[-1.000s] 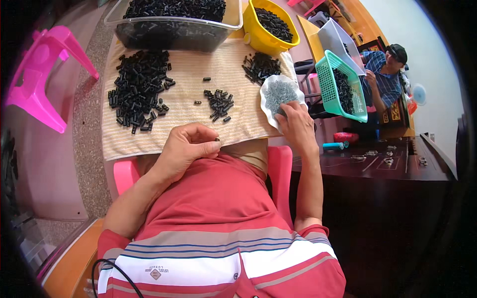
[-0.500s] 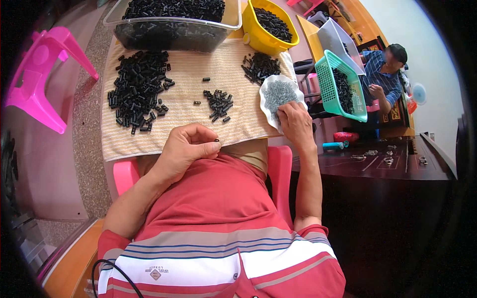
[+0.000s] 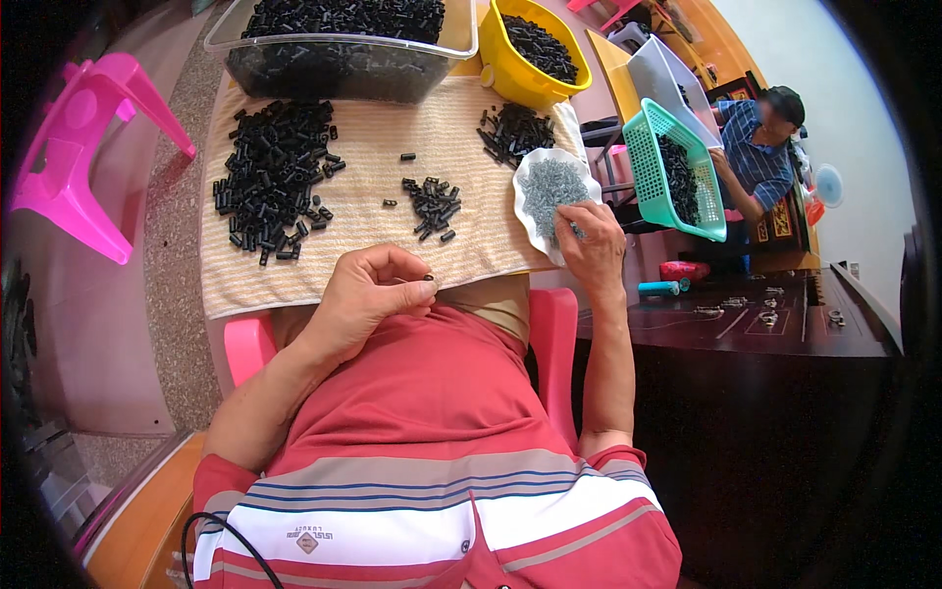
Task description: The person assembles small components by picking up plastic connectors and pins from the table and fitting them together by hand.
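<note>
My left hand [image 3: 368,293] rests at the near edge of a beige towel [image 3: 363,177] and pinches a small black tube piece [image 3: 429,279] between thumb and fingers. My right hand [image 3: 592,243] reaches into a white dish [image 3: 531,188] of small grey metal parts [image 3: 551,187], fingertips down among them. On the towel lie a big heap of black tubes [image 3: 275,177] at the left, a small cluster of short black pieces [image 3: 432,203] in the middle and another pile [image 3: 515,130] at the far right.
A clear bin [image 3: 343,49] and a yellow bowl [image 3: 535,54] of black pieces stand beyond the towel. A pink stool [image 3: 83,147] is at left. Another person [image 3: 760,147] sits at right by a teal basket [image 3: 672,172]. A dark table [image 3: 775,314] holds small tools.
My right hand has shifted slightly within the white dish. My left hand stays put with the black piece.
</note>
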`<action>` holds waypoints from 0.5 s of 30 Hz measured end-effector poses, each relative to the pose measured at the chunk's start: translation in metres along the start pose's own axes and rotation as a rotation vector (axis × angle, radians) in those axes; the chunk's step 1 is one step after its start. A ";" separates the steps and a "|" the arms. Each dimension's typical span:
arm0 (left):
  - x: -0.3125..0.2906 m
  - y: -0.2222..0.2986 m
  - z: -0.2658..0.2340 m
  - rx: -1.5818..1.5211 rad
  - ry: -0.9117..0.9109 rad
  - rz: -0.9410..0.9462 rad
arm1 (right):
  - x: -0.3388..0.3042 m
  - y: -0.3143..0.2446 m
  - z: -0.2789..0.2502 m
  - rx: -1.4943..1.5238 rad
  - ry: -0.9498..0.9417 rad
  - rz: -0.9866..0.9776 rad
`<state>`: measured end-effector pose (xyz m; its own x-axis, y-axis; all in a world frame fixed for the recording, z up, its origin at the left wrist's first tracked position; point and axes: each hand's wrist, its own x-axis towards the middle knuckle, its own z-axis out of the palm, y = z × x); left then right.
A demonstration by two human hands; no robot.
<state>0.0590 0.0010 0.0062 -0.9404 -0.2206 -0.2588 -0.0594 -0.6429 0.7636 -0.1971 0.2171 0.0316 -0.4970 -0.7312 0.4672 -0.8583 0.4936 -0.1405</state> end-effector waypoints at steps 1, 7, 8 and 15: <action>0.000 0.000 0.000 -0.001 -0.003 0.001 | -0.001 0.002 0.001 0.015 0.009 -0.001; 0.001 -0.002 -0.002 0.009 -0.009 0.010 | -0.002 0.004 0.004 0.076 0.025 -0.006; 0.001 -0.002 -0.002 0.009 -0.013 0.012 | -0.003 0.004 0.004 0.094 0.021 0.009; 0.000 -0.002 -0.002 -0.016 -0.008 0.011 | -0.003 0.001 0.003 0.118 0.038 0.000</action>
<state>0.0593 0.0009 0.0038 -0.9435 -0.2219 -0.2462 -0.0441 -0.6523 0.7567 -0.1973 0.2181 0.0274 -0.4939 -0.7119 0.4992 -0.8684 0.4333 -0.2413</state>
